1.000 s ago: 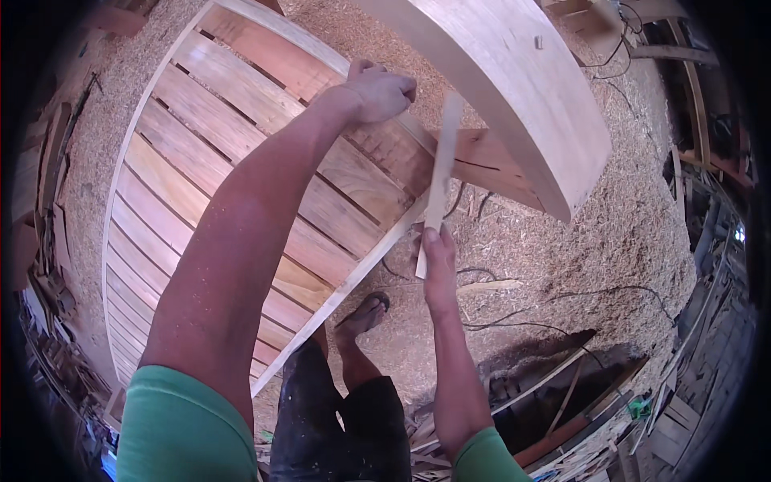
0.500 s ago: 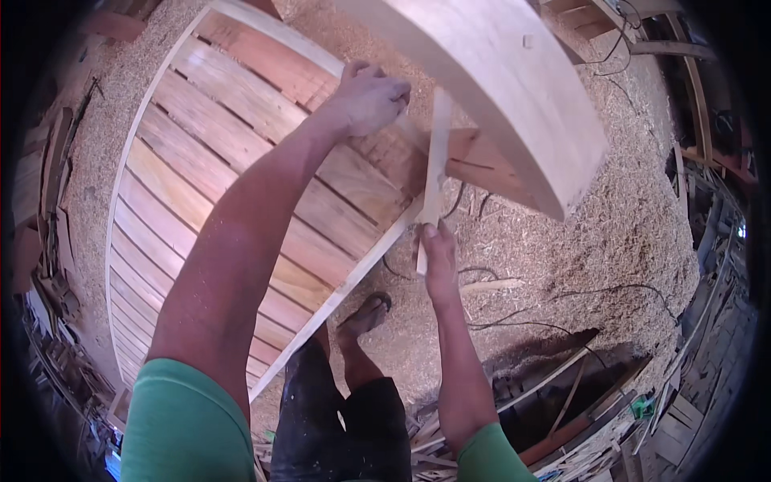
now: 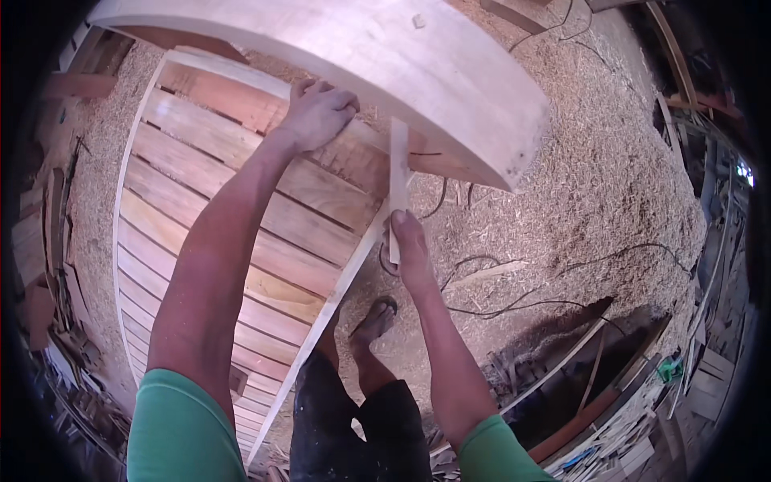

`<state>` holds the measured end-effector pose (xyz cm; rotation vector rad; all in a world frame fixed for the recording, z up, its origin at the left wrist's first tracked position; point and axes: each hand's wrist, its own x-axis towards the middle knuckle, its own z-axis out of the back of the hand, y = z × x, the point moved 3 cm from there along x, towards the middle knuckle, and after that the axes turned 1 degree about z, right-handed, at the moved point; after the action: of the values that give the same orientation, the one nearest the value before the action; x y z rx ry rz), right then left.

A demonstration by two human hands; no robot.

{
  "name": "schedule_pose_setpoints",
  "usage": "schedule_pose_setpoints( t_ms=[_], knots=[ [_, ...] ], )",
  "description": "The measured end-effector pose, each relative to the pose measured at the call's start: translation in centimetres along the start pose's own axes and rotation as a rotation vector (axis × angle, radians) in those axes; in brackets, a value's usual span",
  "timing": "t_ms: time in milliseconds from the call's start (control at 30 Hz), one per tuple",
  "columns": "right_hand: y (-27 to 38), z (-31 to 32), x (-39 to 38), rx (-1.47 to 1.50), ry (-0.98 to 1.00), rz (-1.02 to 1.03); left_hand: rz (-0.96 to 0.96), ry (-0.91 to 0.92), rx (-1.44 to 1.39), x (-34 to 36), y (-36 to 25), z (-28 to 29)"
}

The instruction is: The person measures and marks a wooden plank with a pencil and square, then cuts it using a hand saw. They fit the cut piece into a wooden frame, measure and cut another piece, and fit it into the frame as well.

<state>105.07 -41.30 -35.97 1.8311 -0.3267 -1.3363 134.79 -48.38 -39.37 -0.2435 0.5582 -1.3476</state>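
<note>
Left hand (image 3: 321, 116) curled at the panel's rail, strip held in right

Wooden slats are framed in a slatted panel (image 3: 309, 217), spread below and to the left of the left hand; that hand's fingertips are hidden, so its grip cannot be told. By the right hand (image 3: 411, 245), a narrow wooden strip (image 3: 399, 165) is clasped near its lower end, beside the panel's corner. Beyond both hands, a thick curved board (image 3: 385, 60) is seen. Shavings (image 3: 594, 177) are strewn to the right.
</note>
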Motion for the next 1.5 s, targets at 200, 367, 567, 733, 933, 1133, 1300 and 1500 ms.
schedule_pose_setpoints(
  t_ms=[200, 367, 567, 733, 933, 1133, 1300, 1500],
  knots=[
    [3.6, -1.5, -1.5, -0.306, -0.004, 0.294, 0.074, 0.028, -0.010, -0.2, 1.0, 0.3],
    [2.4, -1.0, 0.7, -0.078, 0.021, -0.055, 0.021, -0.055, 0.107, 0.8, 3.0, -1.0],
    [0.2, 0.7, 0.3, -0.039, -0.009, 0.055, 0.004, 0.015, -0.001, 0.4, 0.3, 0.3],
    [2.8, -0.2, -4.4, 0.169, 0.122, -0.231, 0.020, -0.058, -0.046, -0.5, 0.9, 0.5],
    [9.6, 2.2, -17.1, -0.080, 0.009, -0.433, 0.125, 0.094, -0.207, -0.6, -0.2, 2.0],
    [18.8, 0.3, -19.4, -0.395, -0.116, -0.452, 0.138, -0.573, -0.245, -6.1, -1.1, 1.2],
    [22.9, -2.6, -16.9, -0.525, -0.141, -0.515, 0.628, -0.497, -1.212, -14.8, -12.6, -2.1],
    [25.1, -4.8, -12.7, -0.749, -0.059, -0.572, 0.968, -0.353, -2.352, -15.6, -22.0, 3.0]
  ],
)
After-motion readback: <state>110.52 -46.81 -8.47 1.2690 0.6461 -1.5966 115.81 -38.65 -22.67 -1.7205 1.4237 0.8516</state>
